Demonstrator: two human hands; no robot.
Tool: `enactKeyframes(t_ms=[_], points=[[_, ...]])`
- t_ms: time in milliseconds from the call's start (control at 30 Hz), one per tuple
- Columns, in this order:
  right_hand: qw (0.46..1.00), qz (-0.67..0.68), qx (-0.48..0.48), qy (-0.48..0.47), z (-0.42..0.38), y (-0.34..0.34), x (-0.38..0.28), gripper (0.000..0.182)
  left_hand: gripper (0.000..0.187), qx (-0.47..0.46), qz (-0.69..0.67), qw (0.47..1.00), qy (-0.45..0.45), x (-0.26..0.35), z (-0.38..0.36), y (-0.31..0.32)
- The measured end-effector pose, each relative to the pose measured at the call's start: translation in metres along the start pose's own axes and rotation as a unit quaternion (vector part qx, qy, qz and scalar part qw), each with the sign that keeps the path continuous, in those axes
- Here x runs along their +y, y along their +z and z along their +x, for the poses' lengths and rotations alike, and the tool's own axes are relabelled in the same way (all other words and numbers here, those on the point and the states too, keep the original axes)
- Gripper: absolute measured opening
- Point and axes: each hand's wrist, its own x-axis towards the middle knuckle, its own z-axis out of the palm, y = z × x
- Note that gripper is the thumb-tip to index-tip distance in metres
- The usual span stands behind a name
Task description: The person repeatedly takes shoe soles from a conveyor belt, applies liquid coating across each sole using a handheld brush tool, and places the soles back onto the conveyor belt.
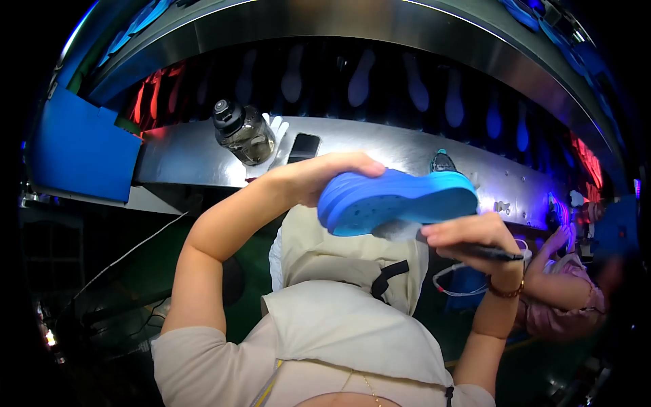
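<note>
My left hand (333, 171) is closed around the heel end of a thick blue shoe sole (400, 197), thumb on its upper edge. The sole is held up over the near edge of the metal bench and tilted, its underside partly toward me. In my right hand (478, 234) is a brush with a black handle (494, 252) sticking out past the palm. The brush's pale, blurred bristles (397, 231) are right at the lower edge of the sole.
On the metal bench (180, 157) stand a dark drink bottle (245, 136), a phone (304, 146) and a small teal-topped container (443, 163). Pale soles (361, 78) hang in a row behind. A blue box (85, 146) is at left, another person (563, 292) at right.
</note>
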Motion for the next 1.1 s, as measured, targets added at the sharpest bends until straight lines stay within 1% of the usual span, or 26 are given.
enactKeyframes(t_ms=[67,133,167,200,267,300,333,367,400,433,467,500,533,567,600,667,700,733,800,867,900,933,1000,1033,1067,1100], points=[[1.000,-0.006,-0.012,-0.001,-0.012,-0.003,0.002,0.022,0.058,0.030,-0.005,0.999,0.020,-0.001,-0.005,0.001],[0.986,0.093,0.117,0.080,-0.017,0.001,0.006,0.023,0.057,0.045,-0.056,0.997,0.038,0.001,-0.009,-0.005],[0.987,-0.031,0.159,-0.013,-0.008,0.000,0.018,0.024,0.054,0.058,-0.040,0.996,0.047,0.004,-0.012,-0.004],[0.986,0.015,0.164,0.020,-0.010,0.005,0.020,0.025,0.054,0.057,-0.035,0.997,0.044,0.005,-0.016,-0.008],[0.990,-0.001,0.143,-0.002,-0.014,0.014,0.018,0.024,0.052,0.114,-0.007,0.989,0.094,0.004,-0.023,-0.017],[0.994,-0.017,0.108,0.014,-0.017,0.011,0.008,0.023,0.048,0.167,-0.057,0.981,0.082,0.010,-0.031,-0.007],[0.995,-0.016,0.094,0.009,-0.019,0.011,0.002,0.023,0.047,0.174,-0.131,0.973,0.079,0.006,-0.032,-0.019],[0.992,0.018,0.127,-0.021,-0.020,0.013,-0.001,0.023,0.049,0.063,-0.227,0.966,0.104,0.007,-0.027,-0.027],[0.985,0.052,0.159,-0.052,-0.019,0.015,-0.002,0.023,0.051,-0.049,-0.319,0.938,0.127,0.005,-0.020,-0.035],[0.972,0.058,0.218,-0.070,-0.013,0.019,-0.004,0.023,0.059,-0.093,-0.328,0.914,0.219,-0.031,0.001,-0.060],[0.964,-0.008,0.258,-0.062,-0.006,0.024,-0.001,0.022,0.064,-0.088,-0.372,0.884,0.270,-0.031,0.016,-0.036],[0.961,-0.014,0.273,-0.035,0.003,0.030,0.008,0.021,0.071,0.040,-0.347,0.887,0.304,-0.031,0.032,-0.023],[0.957,-0.022,0.290,-0.007,0.012,0.035,0.019,0.021,0.078,-0.044,-0.373,0.876,0.302,-0.038,0.040,-0.013],[0.953,0.042,0.289,0.087,0.017,0.036,0.024,0.019,0.084,-0.112,-0.318,0.885,0.320,-0.044,0.048,-0.012],[0.946,0.059,0.303,0.098,0.024,0.036,0.031,0.018,0.084,-0.038,-0.362,0.889,0.278,-0.049,0.052,-0.009],[0.935,0.050,0.345,0.068,0.037,0.046,0.042,0.018,0.082,-0.043,-0.366,0.894,0.253,-0.057,0.066,-0.014],[0.954,0.018,0.293,0.057,0.037,0.052,0.043,0.017,0.079,-0.017,-0.339,0.903,0.262,-0.054,0.064,-0.006],[0.946,-0.107,0.305,-0.020,0.041,0.063,0.036,0.014,0.079,-0.016,-0.339,0.903,0.263,-0.055,0.062,-0.008],[0.950,-0.204,0.225,-0.077,0.034,0.077,0.016,0.014,0.080,0.047,-0.294,0.909,0.291,-0.050,0.055,-0.016],[0.979,-0.121,0.138,-0.085,0.025,0.073,-0.002,0.014,0.079,0.052,-0.308,0.904,0.293,-0.044,0.045,-0.016],[0.987,-0.089,0.109,-0.071,0.024,0.062,-0.007,0.016,0.079,0.033,-0.302,0.903,0.303,-0.044,0.042,-0.014],[0.987,-0.035,0.145,-0.068,0.027,0.055,-0.002,0.016,0.080,0.013,-0.299,0.902,0.311,-0.045,0.041,-0.010],[0.948,0.044,0.310,0.053,0.036,0.047,0.005,0.015,0.082,0.014,-0.305,0.901,0.309,-0.042,0.043,0.007],[0.950,-0.034,0.309,-0.024,0.041,0.045,0.019,0.014,0.083,-0.012,-0.319,0.895,0.312,-0.039,0.045,0.013],[0.966,0.021,0.258,0.001,0.038,0.051,0.014,0.017,0.085,-0.037,-0.330,0.889,0.317,-0.037,0.047,0.016],[0.975,-0.004,0.220,-0.039,0.035,0.055,0.008,0.018,0.088,-0.020,-0.314,0.888,0.336,-0.035,0.046,0.015]])
